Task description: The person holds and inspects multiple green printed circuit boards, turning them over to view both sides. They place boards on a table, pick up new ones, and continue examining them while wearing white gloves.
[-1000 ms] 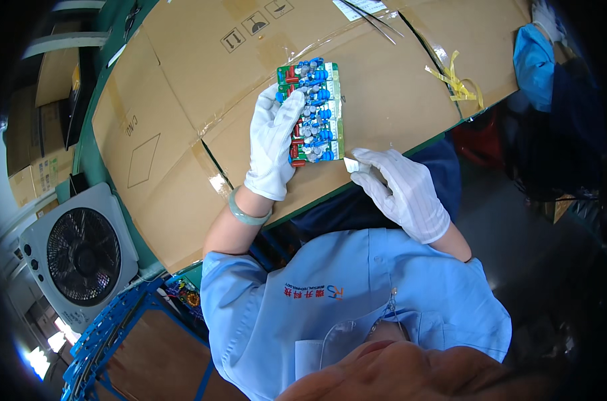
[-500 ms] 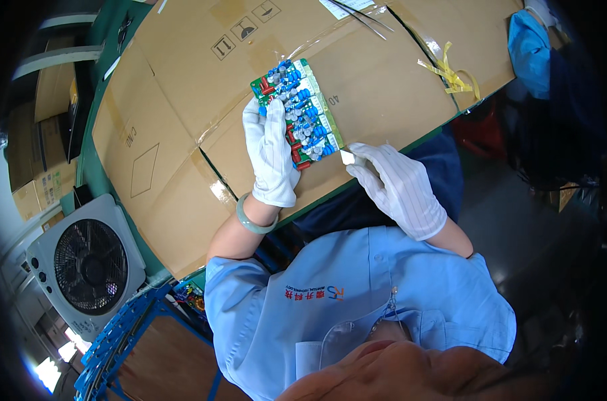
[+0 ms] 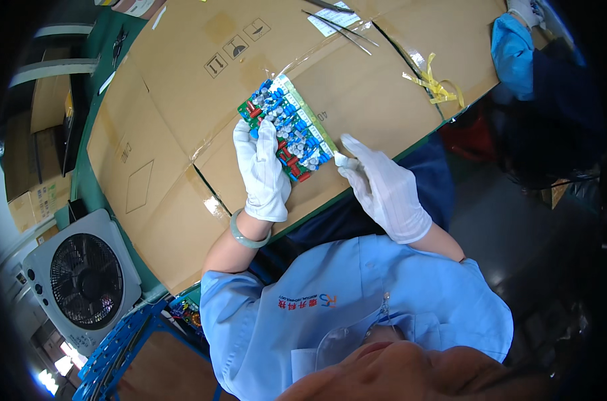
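My left hand (image 3: 262,175), in a white glove, is closed on the left side of a green circuit board (image 3: 290,130). Blue, red and silver components crowd the board, and a row of white and light-green blocks runs along its right edge. My right hand (image 3: 389,190), also gloved in white, is at the board's lower right corner. Between its thumb and fingers is a small white piece (image 3: 341,159), which looks like a label or a scrap of paper. Its index finger is stretched out above that piece. I cannot tell whether the piece touches the board.
Cardboard (image 3: 176,127) covers the table. Tweezers (image 3: 343,30) lie across a paper sheet at the back, with yellow straps (image 3: 437,85) to their right. Another person's blue sleeve (image 3: 512,57) shows at the far right. A box fan (image 3: 86,281) and a blue rack (image 3: 126,347) stand at left.
The whole view has shifted slightly. My right index finger has straightened and lifted away from the white piece, which stays by the board's corner. My left hand keeps its hold on the board.
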`<state>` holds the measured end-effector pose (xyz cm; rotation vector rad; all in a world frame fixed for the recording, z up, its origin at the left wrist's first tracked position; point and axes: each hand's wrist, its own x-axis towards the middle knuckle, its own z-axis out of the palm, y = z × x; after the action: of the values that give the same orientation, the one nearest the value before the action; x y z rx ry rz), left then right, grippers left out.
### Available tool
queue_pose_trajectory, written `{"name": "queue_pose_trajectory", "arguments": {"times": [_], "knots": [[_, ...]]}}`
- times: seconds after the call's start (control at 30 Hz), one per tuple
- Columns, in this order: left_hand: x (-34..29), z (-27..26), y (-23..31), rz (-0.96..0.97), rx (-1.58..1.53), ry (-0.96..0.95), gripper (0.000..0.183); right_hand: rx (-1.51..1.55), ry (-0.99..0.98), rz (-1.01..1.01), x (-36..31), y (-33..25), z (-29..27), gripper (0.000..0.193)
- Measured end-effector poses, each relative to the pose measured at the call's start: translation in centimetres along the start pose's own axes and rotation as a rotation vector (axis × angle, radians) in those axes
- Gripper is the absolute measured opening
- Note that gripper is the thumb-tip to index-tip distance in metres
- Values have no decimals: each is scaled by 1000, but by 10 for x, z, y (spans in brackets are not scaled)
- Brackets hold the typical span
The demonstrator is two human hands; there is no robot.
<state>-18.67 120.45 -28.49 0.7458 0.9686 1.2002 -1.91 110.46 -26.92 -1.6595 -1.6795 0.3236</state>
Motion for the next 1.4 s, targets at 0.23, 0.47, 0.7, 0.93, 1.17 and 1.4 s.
{"name": "queue_pose_trajectory", "arguments": {"times": [0.23,0.47,0.7,0.93,1.17,1.4], "knots": [[-1,-7,7,-61,-27,-17,29,-16,-114,-119,-1,-4,2,54],[-7,-14,22,-143,26,-65,31,509,-164,217,10,-17,-11,31],[-7,-20,31,-183,49,-113,33,734,181,515,23,4,-55,35],[-2,-21,27,-214,33,-92,31,-51,350,241,27,47,-76,34],[0,-10,34,-258,-21,-128,32,-336,205,165,25,71,-75,31],[1,-13,45,-300,-90,-216,36,-447,-161,223,26,64,-97,39]]}}
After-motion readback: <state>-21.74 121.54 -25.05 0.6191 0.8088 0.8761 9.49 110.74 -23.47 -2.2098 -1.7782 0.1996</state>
